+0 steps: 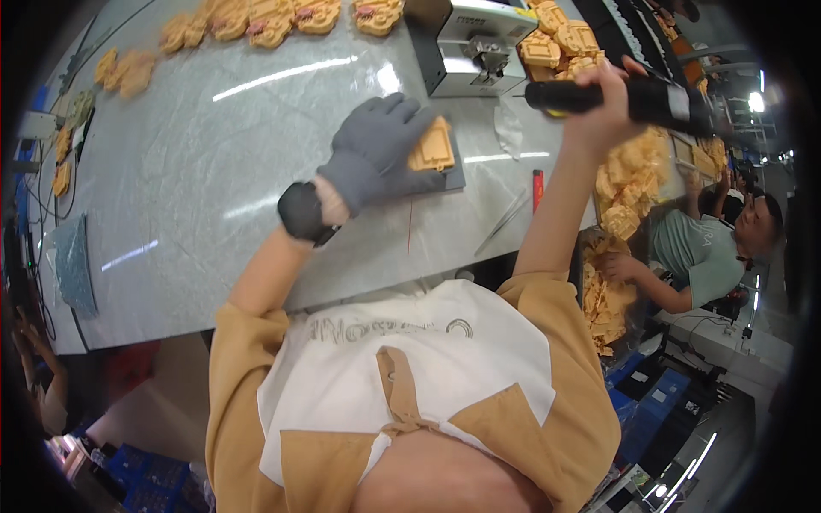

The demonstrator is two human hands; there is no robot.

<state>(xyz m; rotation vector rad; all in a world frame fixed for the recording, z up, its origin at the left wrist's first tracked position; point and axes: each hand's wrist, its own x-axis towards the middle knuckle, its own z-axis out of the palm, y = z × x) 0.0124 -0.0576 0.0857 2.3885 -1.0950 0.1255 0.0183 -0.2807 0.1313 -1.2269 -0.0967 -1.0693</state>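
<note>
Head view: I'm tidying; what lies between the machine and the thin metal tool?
A whitish scrap lies between the machine and the thin metal tool, in the head view.

Gloved left hand (374,147), palm down, has its wrist (330,199) behind its fingers (389,109); bare right hand (609,104) curls tightly rightward of them, right forearm (556,209) behind

The surface (214,171) is grey with thin, wavy pale lines. At 11 o'clock the left glove (372,152) is plain grey, and at 10 the watch (306,212) is black. At 12 the block (434,147) is yellow-orange. At 2 the tool (660,103) is black with a white patch, and the stick (537,190) is red. At 6 the shirt (564,410) is tan, its collar (500,342) white with grey print.
</note>
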